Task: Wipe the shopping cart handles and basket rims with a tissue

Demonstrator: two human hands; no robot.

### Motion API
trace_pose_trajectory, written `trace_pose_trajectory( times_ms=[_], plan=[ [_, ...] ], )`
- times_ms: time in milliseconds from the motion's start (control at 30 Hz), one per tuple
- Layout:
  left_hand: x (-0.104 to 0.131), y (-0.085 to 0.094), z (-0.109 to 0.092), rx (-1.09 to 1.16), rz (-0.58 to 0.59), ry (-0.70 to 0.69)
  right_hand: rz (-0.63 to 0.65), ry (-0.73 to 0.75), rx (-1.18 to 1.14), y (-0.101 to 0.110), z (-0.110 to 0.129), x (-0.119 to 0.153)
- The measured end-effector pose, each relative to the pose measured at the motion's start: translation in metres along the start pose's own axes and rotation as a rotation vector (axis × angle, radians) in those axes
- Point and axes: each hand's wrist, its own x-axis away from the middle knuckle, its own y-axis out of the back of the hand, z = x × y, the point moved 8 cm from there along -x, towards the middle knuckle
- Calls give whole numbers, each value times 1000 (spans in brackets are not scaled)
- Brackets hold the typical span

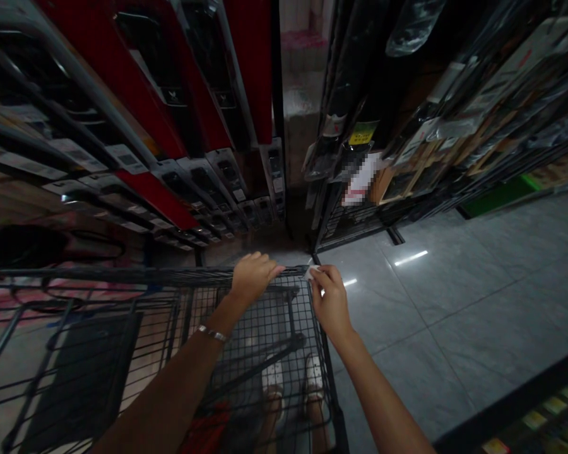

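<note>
A dark wire-mesh cart (260, 334) stands close in front of me. My left hand (254, 276) is wrapped over its top rail, with the thumb pointing right and a bracelet on the wrist. At the cart's right corner, my right hand (330, 299) pinches a small white piece (312, 272), perhaps paper, between thumb and fingers. That piece is beside the rail's end; whether it touches the rail I cannot tell. Through the mesh, two feet in white shoes (272, 375) show on the floor.
Packaged goods (218, 82) hang on a red-backed rack at the upper left. Wrapped items and wooden frames (407, 180) fill a rack at the right, above grey floor tiles (421, 296). A dark shelf edge (511, 397) crosses the lower right corner.
</note>
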Motion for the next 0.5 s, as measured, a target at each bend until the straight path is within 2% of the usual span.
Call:
trace_pose_trajectory(
  times_ms=[300, 400, 500],
  plan=[
    [-8, -2, 3, 7, 12, 23, 10, -14, -5, 28, 9, 53],
    [-9, -2, 4, 10, 12, 32, -2, -31, -15, 26, 7, 50],
    [-10, -1, 4, 12, 11, 37, -24, -47, -21, 21, 4, 36]
  ],
)
